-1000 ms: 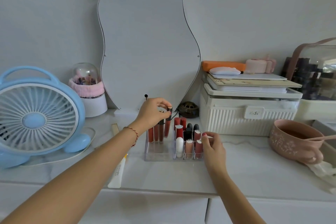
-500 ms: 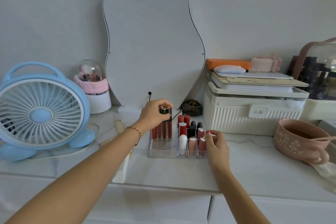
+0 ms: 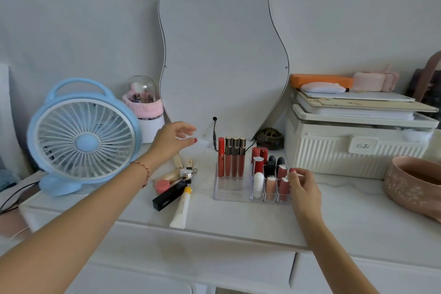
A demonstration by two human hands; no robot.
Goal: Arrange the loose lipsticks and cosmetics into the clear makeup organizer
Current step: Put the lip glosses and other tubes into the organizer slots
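- I am holding my left hand [image 3: 173,139] in the air at left of centre, fingers spread loose and gripping nothing, above the small heap of loose cosmetics.
- My right hand [image 3: 304,185] is resting at the right edge of the clear makeup organizer [image 3: 238,194], low in the middle of the frame; my fingertips are curling against the top of its right wall, and I cannot tell whether they are pinching the wall or a lipstick beside it.
- Four lip gloss tubes [image 3: 231,157] are standing upright side by side in the organizer's left compartment.
- The lipsticks [image 3: 259,162] are standing upright in the small cells on the right side, red, black, pink and one white.
- The loose pile is lying on the white tabletop [image 3: 238,217] just left of the organizer: a black lipstick case [image 3: 169,196] on its side, a white tube with a yellow cap [image 3: 181,209] beside it, a gold tube [image 3: 170,175] and a round pink item [image 3: 162,186] behind them.
- A blue fan [image 3: 83,136] is standing at the left of the frame, a curvy mirror [image 3: 222,55] is leaning on the wall at centre, and a white ribbed storage box [image 3: 358,148] is sitting at right, with a pink bowl [image 3: 415,186] at the right edge.
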